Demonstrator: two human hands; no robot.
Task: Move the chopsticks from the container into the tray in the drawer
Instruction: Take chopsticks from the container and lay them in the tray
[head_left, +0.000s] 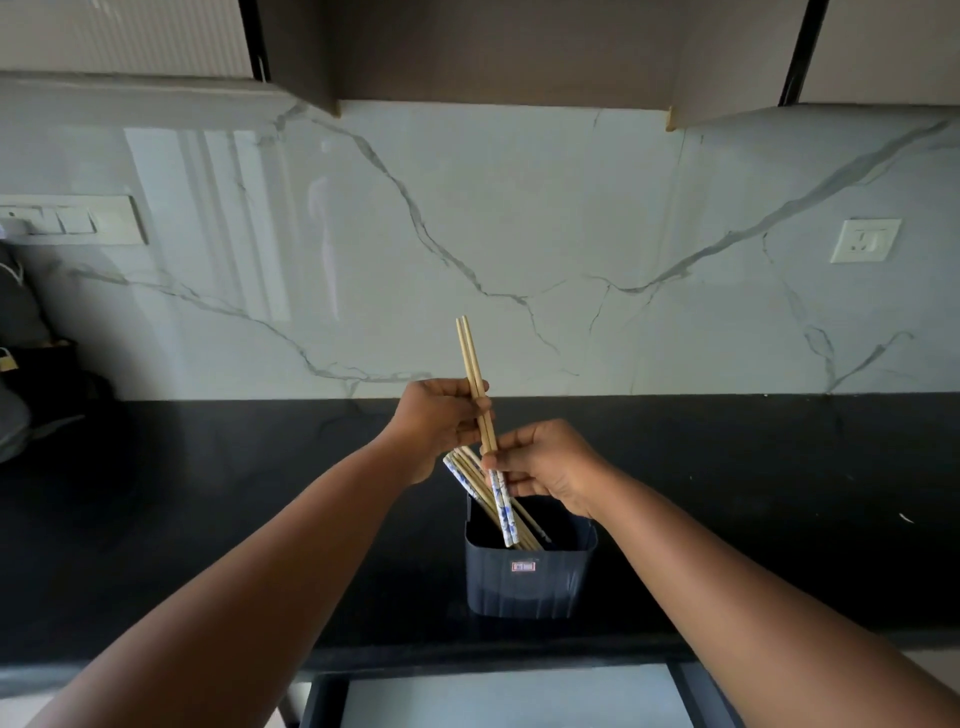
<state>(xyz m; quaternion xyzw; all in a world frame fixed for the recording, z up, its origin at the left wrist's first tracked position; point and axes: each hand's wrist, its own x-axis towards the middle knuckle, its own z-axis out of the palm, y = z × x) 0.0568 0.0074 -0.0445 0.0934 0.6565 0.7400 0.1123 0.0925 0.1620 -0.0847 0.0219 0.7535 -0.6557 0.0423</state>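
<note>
Pinching one pair of chopsticks (475, 384) between them above the dark container (527, 577), left hand (436, 421) and right hand (545, 467) are both clamped on it; other chopsticks (470, 475) lean inside the container on the black counter (208, 493).

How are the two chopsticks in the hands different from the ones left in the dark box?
The held pair stands nearly upright, lifted above the container; the chopsticks left inside lean to the left. The held pair is gripped by the left hand and the right hand; the ones inside just rest in the container. Both are thin, pale wood with blue-and-white patterned ends.
</note>
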